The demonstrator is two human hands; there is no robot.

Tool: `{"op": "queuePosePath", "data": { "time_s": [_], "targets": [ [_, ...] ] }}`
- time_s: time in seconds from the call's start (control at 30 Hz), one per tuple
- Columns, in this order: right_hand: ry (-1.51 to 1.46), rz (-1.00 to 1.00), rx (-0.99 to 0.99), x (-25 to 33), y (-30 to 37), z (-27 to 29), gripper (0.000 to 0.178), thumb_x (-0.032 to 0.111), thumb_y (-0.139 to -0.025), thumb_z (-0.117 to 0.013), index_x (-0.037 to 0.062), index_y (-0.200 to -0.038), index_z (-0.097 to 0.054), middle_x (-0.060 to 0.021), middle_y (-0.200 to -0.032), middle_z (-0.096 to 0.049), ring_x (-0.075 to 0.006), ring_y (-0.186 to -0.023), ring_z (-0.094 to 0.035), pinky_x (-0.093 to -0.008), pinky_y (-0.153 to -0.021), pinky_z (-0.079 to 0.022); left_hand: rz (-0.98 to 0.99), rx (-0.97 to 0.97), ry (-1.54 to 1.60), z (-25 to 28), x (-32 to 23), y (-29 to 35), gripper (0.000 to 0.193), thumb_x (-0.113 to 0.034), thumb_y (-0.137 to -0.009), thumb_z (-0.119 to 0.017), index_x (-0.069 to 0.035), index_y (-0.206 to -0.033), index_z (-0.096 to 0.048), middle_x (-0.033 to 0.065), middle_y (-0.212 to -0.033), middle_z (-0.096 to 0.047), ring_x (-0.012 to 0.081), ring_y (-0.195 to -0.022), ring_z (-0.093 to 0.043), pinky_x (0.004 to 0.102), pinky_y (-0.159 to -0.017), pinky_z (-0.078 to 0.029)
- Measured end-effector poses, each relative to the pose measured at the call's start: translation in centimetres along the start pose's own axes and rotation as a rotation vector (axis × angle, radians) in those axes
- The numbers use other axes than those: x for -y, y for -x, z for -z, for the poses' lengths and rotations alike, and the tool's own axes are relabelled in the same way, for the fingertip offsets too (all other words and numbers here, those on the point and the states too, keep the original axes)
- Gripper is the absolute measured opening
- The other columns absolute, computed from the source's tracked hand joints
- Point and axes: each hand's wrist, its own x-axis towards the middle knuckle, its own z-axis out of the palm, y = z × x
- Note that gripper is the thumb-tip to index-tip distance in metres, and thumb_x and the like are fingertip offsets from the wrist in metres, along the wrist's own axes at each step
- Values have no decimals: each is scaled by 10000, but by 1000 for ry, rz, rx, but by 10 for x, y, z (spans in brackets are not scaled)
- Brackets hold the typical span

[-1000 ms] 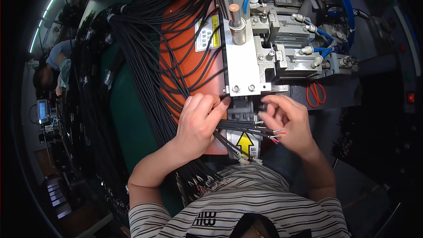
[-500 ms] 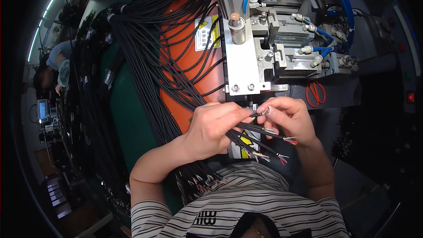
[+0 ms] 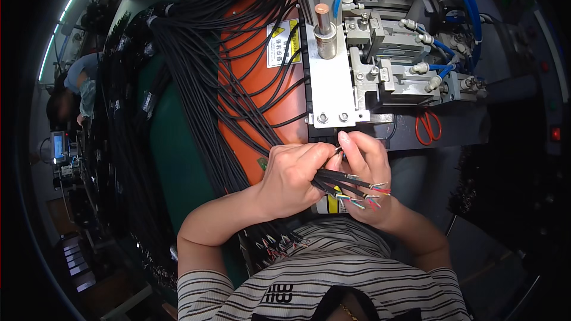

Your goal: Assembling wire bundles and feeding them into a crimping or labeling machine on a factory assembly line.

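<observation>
Warning label: A white and yellow label (image 3: 282, 44) with black print and a triangle symbol lies on the orange panel (image 3: 291, 113), with black cables crossing near it.
Lower label: A second label (image 3: 324, 205), showing yellow and white, is largely hidden behind the hands and cables.
Shirt print: Bold black lettering (image 3: 278, 293) sits on the striped shirt (image 3: 357, 261).
Plate edge: The near end of the bright metal plate (image 3: 328, 83), with two bolts, stands just beyond the right fingertips; an upright copper-tipped pin (image 3: 323, 30) rises from its far half.
Right side: Pneumatic cylinders (image 3: 404, 86) with blue air tubes (image 3: 470, 0) stand farther from the person than the hands; red looped handles (image 3: 423, 131) lie near the grey base's edge, apart from the right hand.
Left side: A thick spread of black cables (image 3: 190, 107) runs over the orange panel and green surface (image 3: 169, 148) toward the left hand.
Left hand: The left hand (image 3: 291, 172) is curled around several black multi-core cables (image 3: 351, 189), their stripped coloured ends fanning rightward below the fingertips.
Right hand: The right hand (image 3: 370, 172) is bent inward behind those ends, thumb and fingers narrow at the left fingertips; whether it pinches a cable end, I cannot tell.
</observation>
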Motion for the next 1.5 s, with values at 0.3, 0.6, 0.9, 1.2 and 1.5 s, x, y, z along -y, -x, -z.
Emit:
{"op": "queuePosePath", "data": {
  "time_s": [0.3,0.6,0.9,1.2,1.5],
  "targets": [
    [-1041,-700,176,-19,-2,21,238,112,-988,-575,-57,-1139,-649,-143,-1069,-633,-137,-817,-653,-250,-734,-517,-45,75,-37,5,-3,-4,146,-45,-807,-699,-10,-913,-605,81,-705,-601,250,-564,-607,331,-520,-464],
    [-1152,-777,273,-31,-8,27,184,-10,-936,-599,-78,-1091,-671,-154,-1008,-645,-143,-765,-650,-229,-619,-523,143,281,356,17,11,-11,107,-78,-885,-666,-3,-939,-610,85,-783,-660,214,-695,-669,290,-628,-515],
    [-1088,-779,319,-31,-14,29,150,-35,-908,-617,-85,-1032,-683,-156,-964,-655,-141,-712,-646,-239,-563,-516,270,362,616,22,16,-15,83,-93,-902,-624,-12,-910,-608,43,-768,-641,115,-692,-616,258,-648,-490],
    [77,-138,338,-14,-26,33,60,16,-778,-693,5,-785,-634,-75,-719,-589,-219,-531,-611,-323,-475,-476,56,223,-159,5,-3,3,234,-107,-754,-709,-1,-954,-648,82,-752,-609,246,-655,-630,339,-600,-508],
    [88,-137,379,-19,-20,31,52,17,-778,-680,4,-793,-632,-95,-737,-587,-279,-537,-588,-367,-482,-459,-93,192,-328,8,-2,4,530,-186,-667,-709,9,-1155,-638,92,-909,-562,238,-717,-598,350,-587,-492]
  ]
}}
